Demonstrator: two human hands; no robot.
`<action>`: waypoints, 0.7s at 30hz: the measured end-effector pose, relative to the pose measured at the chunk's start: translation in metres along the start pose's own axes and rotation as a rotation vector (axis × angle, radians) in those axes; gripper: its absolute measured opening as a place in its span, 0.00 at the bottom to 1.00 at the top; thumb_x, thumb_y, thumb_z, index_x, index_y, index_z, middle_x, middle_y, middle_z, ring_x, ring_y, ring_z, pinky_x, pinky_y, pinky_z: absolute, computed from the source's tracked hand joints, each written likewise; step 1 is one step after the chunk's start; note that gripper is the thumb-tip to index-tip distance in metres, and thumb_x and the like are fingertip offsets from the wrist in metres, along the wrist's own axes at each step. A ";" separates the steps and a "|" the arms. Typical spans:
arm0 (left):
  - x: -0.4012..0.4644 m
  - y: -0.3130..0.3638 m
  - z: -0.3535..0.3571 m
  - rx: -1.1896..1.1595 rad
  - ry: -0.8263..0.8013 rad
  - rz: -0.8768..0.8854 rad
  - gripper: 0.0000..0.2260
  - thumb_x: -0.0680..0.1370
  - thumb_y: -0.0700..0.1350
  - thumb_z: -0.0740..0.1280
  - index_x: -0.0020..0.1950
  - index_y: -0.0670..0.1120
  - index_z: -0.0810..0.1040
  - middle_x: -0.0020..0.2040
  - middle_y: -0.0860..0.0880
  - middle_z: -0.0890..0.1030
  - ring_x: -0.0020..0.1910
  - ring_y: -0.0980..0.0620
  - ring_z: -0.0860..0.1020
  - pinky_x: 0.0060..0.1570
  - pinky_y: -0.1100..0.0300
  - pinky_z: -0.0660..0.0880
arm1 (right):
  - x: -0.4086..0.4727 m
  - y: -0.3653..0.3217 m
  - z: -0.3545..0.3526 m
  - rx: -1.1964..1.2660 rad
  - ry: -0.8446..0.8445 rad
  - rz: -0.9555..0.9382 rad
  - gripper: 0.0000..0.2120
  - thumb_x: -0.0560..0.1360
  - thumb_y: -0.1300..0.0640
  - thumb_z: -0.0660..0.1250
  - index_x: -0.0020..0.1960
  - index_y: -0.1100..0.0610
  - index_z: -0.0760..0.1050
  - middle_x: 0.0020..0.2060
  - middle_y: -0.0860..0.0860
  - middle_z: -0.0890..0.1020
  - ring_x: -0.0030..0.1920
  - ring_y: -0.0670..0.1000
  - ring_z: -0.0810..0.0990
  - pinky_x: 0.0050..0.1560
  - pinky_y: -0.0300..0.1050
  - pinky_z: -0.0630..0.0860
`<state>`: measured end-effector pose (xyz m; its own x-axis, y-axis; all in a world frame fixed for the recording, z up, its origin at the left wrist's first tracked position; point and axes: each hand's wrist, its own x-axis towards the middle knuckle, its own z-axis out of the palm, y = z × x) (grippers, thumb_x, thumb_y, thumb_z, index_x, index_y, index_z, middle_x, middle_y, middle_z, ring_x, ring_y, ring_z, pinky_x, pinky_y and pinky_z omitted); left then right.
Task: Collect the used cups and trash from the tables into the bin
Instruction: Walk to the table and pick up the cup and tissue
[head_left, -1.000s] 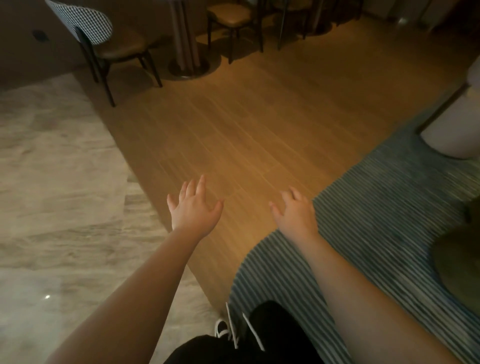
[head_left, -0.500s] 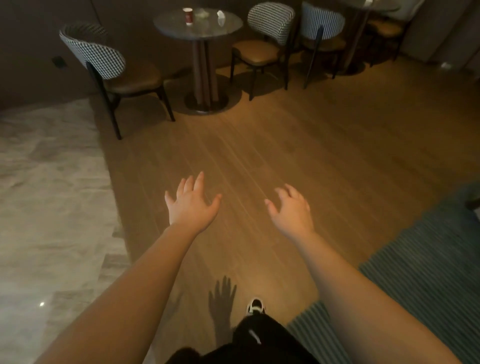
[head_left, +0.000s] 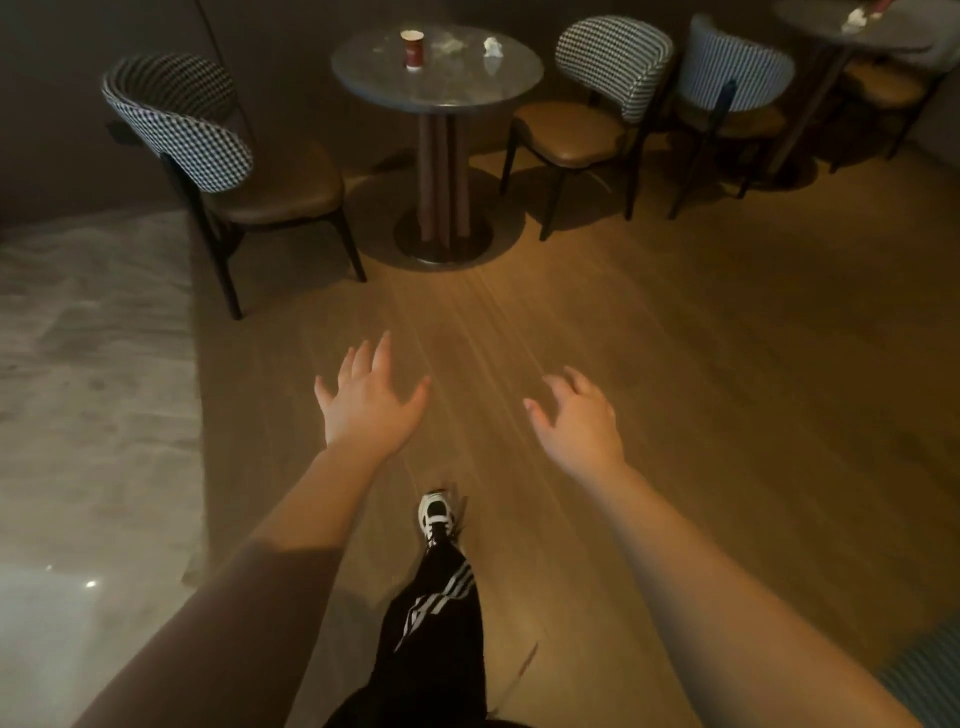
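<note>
A red paper cup (head_left: 413, 49) stands upright on a round grey table (head_left: 405, 85) straight ahead at the far side of the wooden floor. Crumpled white paper (head_left: 493, 47) lies on the same top, right of the cup, with a fainter clear wrapper (head_left: 451, 45) between them. A second round table (head_left: 831, 31) at the top right carries more white trash (head_left: 854, 20). My left hand (head_left: 366, 402) and my right hand (head_left: 579, 421) are held out over the floor, palms down, fingers spread, empty, well short of the tables. No bin is in view.
Checkered-back chairs flank the near table: one (head_left: 182, 124) to its left, one (head_left: 608, 67) to its right, a striped one (head_left: 732, 67) further right. Grey stone floor (head_left: 88, 415) lies left, a striped rug corner (head_left: 930, 675) bottom right. My leg and shoe (head_left: 436, 514) step forward.
The view has swung up and forward across the wooden floor; the table with the cup has come nearer and the rug has slid out to the bottom right. Both hands stay open and empty.
</note>
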<state>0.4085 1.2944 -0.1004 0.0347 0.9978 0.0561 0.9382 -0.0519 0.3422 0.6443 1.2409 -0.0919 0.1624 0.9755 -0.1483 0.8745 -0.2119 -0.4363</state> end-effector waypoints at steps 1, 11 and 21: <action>0.037 -0.005 0.005 -0.003 -0.001 -0.008 0.35 0.73 0.68 0.49 0.76 0.54 0.50 0.76 0.47 0.59 0.75 0.47 0.54 0.70 0.36 0.49 | 0.036 -0.005 0.001 -0.007 0.007 -0.006 0.26 0.79 0.41 0.56 0.73 0.52 0.64 0.75 0.54 0.59 0.75 0.56 0.57 0.73 0.59 0.56; 0.385 -0.003 -0.009 -0.042 -0.039 0.017 0.33 0.75 0.64 0.55 0.77 0.52 0.51 0.76 0.48 0.58 0.75 0.49 0.52 0.70 0.38 0.50 | 0.379 -0.081 -0.055 -0.027 0.056 0.044 0.25 0.79 0.42 0.55 0.72 0.53 0.64 0.74 0.55 0.62 0.73 0.58 0.61 0.71 0.56 0.61; 0.656 0.007 0.027 -0.043 0.000 0.007 0.34 0.76 0.62 0.58 0.77 0.51 0.52 0.76 0.47 0.58 0.75 0.49 0.53 0.71 0.38 0.51 | 0.672 -0.098 -0.065 0.000 0.140 0.030 0.24 0.78 0.43 0.58 0.71 0.51 0.65 0.73 0.53 0.64 0.72 0.56 0.62 0.70 0.56 0.62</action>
<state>0.4473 1.9497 -0.0862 0.0412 0.9974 0.0584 0.9221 -0.0604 0.3822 0.6974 1.9215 -0.0906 0.2505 0.9674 -0.0363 0.8683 -0.2411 -0.4336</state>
